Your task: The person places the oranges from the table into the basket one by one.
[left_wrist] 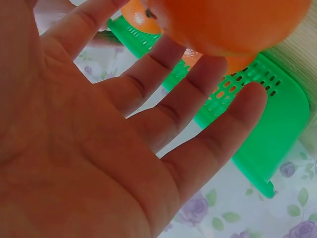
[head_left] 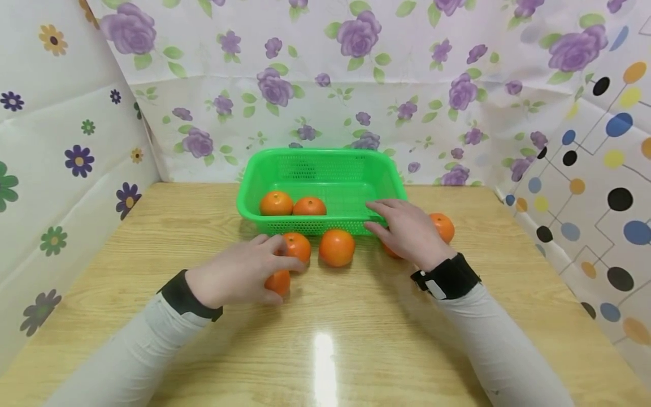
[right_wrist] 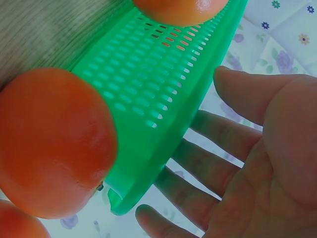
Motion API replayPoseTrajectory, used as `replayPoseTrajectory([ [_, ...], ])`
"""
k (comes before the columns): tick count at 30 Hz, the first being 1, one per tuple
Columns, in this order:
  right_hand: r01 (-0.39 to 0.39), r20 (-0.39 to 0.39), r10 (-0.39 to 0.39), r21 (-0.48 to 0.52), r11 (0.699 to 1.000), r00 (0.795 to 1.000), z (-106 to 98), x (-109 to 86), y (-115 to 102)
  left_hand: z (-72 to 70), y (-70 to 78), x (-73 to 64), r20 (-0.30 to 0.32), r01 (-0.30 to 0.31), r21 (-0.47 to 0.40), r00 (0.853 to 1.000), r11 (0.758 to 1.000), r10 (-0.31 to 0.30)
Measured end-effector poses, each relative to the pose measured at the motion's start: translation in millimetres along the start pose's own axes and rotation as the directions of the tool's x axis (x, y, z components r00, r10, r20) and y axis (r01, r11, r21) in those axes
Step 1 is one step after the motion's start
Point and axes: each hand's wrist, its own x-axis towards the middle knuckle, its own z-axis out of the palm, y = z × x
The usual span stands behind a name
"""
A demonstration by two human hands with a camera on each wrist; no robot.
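Note:
My left hand [head_left: 239, 271] hovers with spread fingers at an orange [head_left: 278, 281] on the table, which it partly covers. In the left wrist view its fingers stretch out below a large orange [left_wrist: 233, 22], palm bare. A second orange [head_left: 297, 247] sits just beyond its fingertips. My right hand [head_left: 407, 232] reaches over the front right corner of a green plastic basket [head_left: 346, 219], fingers extended near the rim. Beneath that hand an orange [head_left: 390, 247] is mostly hidden. Two oranges, one [head_left: 276, 203] left of the other [head_left: 309, 206], lie inside the basket's left part.
Another orange [head_left: 337, 247] stands before the basket's front wall, and one [head_left: 442, 227] lies right of the right hand. The wooden table [head_left: 366, 339] ends at a flowered cloth [head_left: 325, 113] behind the basket. Patterned cloths hang at both sides.

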Motion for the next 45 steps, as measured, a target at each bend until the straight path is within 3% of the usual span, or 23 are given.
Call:
replayPoseTrajectory([
  [10,0.016,0.000,-0.016,-0.040,0.999,1.000,2.6,-1.8,3.5,1.0,-3.3,6.4,0.017,0.018,-0.009,1.000,1.000,-0.018],
  [21,0.060,-0.011,-0.060,-0.055,0.997,0.998,4.7,2.2,-4.9,8.6,-3.7,-6.1,-0.056,0.000,-0.052,0.998,0.999,-0.003],
  [32,0.063,-0.015,-0.064,-0.057,0.996,0.998,10.4,-2.1,-4.9,13.3,-6.2,-12.2,-0.017,0.006,-0.085,1.000,0.996,-0.007],
  [36,0.055,-0.019,-0.056,-0.053,0.997,0.998,10.2,-4.9,-3.9,7.6,-7.8,-10.8,0.002,-0.011,-0.096,1.000,0.995,0.011],
  [40,0.044,-0.015,-0.045,-0.051,0.998,0.999,9.1,-6.6,-2.2,-7.7,-9.9,-7.2,0.034,-0.014,-0.198,0.999,0.980,0.021],
  [42,0.039,-0.013,-0.039,-0.049,0.998,0.999,8.4,-6.4,-0.7,-17.2,-13.4,-4.4,0.009,-0.031,-0.257,0.999,0.966,0.035],
  [45,0.035,-0.018,-0.036,-0.046,0.998,0.999,7.6,-5.2,1.7,-30.0,-22.9,3.1,-0.081,-0.076,-0.312,0.995,0.947,0.053],
])
